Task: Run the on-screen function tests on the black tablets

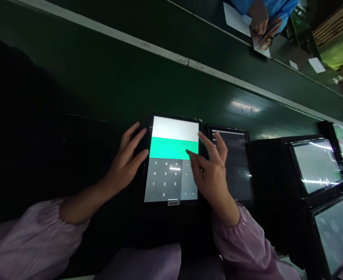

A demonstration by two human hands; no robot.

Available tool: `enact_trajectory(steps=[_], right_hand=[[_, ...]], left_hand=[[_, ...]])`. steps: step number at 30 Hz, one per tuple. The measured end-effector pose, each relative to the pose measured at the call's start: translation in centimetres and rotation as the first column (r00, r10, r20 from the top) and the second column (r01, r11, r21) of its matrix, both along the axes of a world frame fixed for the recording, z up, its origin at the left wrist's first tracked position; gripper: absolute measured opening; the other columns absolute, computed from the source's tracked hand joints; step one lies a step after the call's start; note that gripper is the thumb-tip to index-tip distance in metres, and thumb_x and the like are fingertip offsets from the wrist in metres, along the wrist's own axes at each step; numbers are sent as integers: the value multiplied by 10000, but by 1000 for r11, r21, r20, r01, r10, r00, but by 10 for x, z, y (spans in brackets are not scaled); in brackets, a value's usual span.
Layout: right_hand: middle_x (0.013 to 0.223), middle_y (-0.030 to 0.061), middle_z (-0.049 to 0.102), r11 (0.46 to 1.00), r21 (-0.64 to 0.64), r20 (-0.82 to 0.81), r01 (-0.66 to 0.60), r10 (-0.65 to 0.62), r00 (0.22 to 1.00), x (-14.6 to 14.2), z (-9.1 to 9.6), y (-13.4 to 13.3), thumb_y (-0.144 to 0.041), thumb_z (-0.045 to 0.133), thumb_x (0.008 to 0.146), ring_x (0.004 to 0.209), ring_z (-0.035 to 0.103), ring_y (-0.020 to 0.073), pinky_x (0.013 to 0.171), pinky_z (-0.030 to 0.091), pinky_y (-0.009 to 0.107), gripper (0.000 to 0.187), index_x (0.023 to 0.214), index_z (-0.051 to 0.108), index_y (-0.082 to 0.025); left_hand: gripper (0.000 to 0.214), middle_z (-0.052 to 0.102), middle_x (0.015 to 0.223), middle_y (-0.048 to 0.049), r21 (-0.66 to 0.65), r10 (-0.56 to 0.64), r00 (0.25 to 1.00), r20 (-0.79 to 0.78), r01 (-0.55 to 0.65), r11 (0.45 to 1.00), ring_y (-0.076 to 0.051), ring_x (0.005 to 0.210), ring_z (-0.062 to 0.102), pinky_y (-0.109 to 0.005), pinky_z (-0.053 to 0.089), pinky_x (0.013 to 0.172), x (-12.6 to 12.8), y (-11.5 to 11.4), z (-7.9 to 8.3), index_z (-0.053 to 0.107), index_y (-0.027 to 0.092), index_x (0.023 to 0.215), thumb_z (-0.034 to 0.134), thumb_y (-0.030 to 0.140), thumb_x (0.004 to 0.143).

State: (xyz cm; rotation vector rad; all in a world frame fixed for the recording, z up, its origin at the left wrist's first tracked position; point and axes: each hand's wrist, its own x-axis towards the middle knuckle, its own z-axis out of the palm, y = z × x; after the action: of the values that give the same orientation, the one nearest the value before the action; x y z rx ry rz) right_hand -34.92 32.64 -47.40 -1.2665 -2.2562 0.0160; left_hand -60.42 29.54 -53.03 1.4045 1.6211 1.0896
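Note:
A lit tablet point(171, 159) lies flat in front of me, showing a calculator screen with a white band, a green band and a grey number pad. My left hand point(126, 159) rests open against the tablet's left edge, fingers spread. My right hand point(210, 167) hovers open over the tablet's right side, its thumb tip touching the screen near the green band. Both arms wear pale pink sleeves.
A second, darker tablet point(235, 163) lies just right of the first. Several more lit tablets point(317, 165) stand in black holders at the right. A green conveyor point(125, 74) with a white stripe runs behind. Another person's hands point(260, 23) hold papers at the top right.

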Motion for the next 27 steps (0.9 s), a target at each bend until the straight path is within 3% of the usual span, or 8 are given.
enact_trajectory(steps=[3, 9, 14, 19, 22, 24, 27], right_hand=[[1427, 103, 709, 997, 39, -34, 72, -70, 997, 2, 0, 2, -208, 553, 1054, 1564, 416, 410, 1194, 463, 724, 363, 795, 807, -218], [1522, 120, 652, 1000, 10, 9, -21, 21, 1000, 0, 0, 1, -228, 543, 1074, 1599, 363, 411, 1204, 451, 720, 307, 1071, 850, -221], [1442, 92, 701, 997, 10, -5, 71, -71, 997, 2, 4, 0, -207, 529, 1066, 1576, 412, 397, 1210, 458, 714, 366, 855, 827, -228], [1516, 111, 652, 988, -56, -28, -145, 144, 989, -14, 8, -16, -248, 560, 1070, 1608, 380, 390, 1214, 477, 685, 284, 1071, 844, -248], [1537, 119, 640, 968, -115, -3, -222, 223, 975, -21, 9, -22, -265, 569, 1071, 1627, 346, 388, 1209, 499, 656, 276, 1108, 843, -248], [1526, 109, 652, 976, -105, -13, -189, 189, 982, -17, 10, -19, -247, 561, 1071, 1610, 379, 385, 1199, 513, 651, 284, 1094, 844, -242], [1485, 87, 682, 999, -31, -33, -23, 22, 999, -4, 10, -10, -220, 548, 1065, 1564, 444, 387, 1185, 517, 668, 308, 1003, 849, -236]], left_hand=[[597, 359, 1769, -27, -23, -28, 1000, -10, 28, 999, -351, 1664, 268, -572, 380, 1305, 0, 0, -3, 556, 378, 1549, 571, 589, 990], [620, 337, 1778, -52, 29, -57, 986, -159, 62, 998, -362, 1654, 293, -595, 376, 1300, 0, -1, -6, 482, 374, 1607, 514, 576, 1022], [638, 297, 1797, -48, 43, -91, 981, -173, 100, 994, -371, 1664, 266, -613, 373, 1296, -4, -2, -11, 437, 407, 1634, 549, 535, 1019], [701, 252, 1809, -63, 69, -125, 975, -184, 139, 988, -375, 1678, 218, -630, 305, 1319, -6, -2, -13, 388, 409, 1657, 587, 553, 1000], [755, 224, 1812, -82, 86, -139, 970, -200, 159, 983, -369, 1679, 218, -634, 292, 1320, -5, -1, -13, 346, 405, 1673, 610, 576, 986], [807, 209, 1813, -99, 90, -146, 965, -218, 168, 982, -380, 1683, 195, -655, 278, 1319, -3, -1, -13, 327, 394, 1681, 635, 598, 964], [845, 197, 1814, -99, 92, -145, 963, -227, 169, 981, -396, 1688, 163, -676, 279, 1312, -2, -2, -14, 310, 401, 1689, 648, 619, 946]])
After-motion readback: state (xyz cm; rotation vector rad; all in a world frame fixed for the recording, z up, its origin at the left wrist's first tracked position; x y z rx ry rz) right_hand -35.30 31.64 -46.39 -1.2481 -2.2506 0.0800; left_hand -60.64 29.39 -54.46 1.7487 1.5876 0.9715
